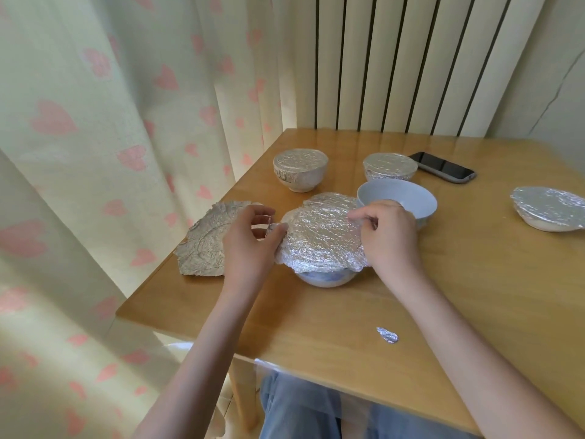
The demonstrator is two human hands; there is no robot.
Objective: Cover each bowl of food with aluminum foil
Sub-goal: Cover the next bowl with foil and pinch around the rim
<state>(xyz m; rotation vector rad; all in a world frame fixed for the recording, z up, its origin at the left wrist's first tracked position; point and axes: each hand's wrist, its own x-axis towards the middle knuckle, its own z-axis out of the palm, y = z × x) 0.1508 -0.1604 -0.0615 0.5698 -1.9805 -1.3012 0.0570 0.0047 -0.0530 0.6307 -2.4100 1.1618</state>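
Blue bowl (326,276) between both hands, foil sheet (319,232) draped over it; left hand (250,245) pinches foil at its left edge, fingers curled; right hand (387,234) pinches the right edge; uncovered bowl (397,198) just beyond right hand; spare foil (205,239) left of left hand.

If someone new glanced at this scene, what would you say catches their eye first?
Both hands, left hand and right hand, crimp crinkled foil over the blue bowl at the table's centre. Just behind stands an uncovered blue bowl; three foil-covered bowls and a phone lie beyond.
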